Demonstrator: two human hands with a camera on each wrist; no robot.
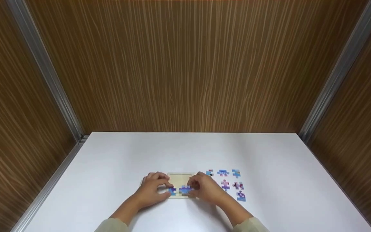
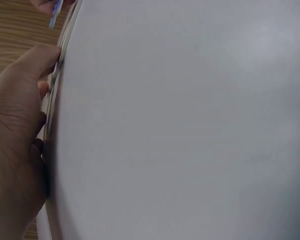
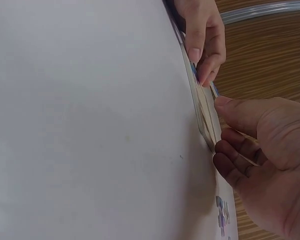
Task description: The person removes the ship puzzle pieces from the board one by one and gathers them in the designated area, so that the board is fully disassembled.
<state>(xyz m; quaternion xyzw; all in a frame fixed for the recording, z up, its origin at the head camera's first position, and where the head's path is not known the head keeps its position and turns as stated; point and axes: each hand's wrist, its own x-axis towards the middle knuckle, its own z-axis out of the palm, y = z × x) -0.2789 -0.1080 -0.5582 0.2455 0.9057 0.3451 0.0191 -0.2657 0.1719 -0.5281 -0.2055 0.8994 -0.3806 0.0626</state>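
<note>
A pale, shallow puzzle tray (image 1: 179, 179) lies on the white table. My left hand (image 1: 153, 190) is at its left side, thumb and index fingertips resting around a blue-purple jigsaw piece (image 1: 172, 191) in the lower left corner. Seen from the left wrist, the thumb of that hand (image 2: 20, 100) lies along the tray's edge. My right hand (image 1: 204, 188) pinches another blue-purple jigsaw piece (image 1: 184, 189) between thumb and index finger, over the tray's lower right part. In the right wrist view this piece (image 3: 214, 90) stands out past the thumb, tilted; the fingers hide part of it.
Several loose jigsaw pieces (image 1: 223, 173) lie in rough rows on the table (image 1: 269, 167), right of the tray and close to my right hand. Wood-grain panels (image 1: 185, 64) rise behind the table and at both sides, with metal rails (image 1: 337, 74) at the corners.
</note>
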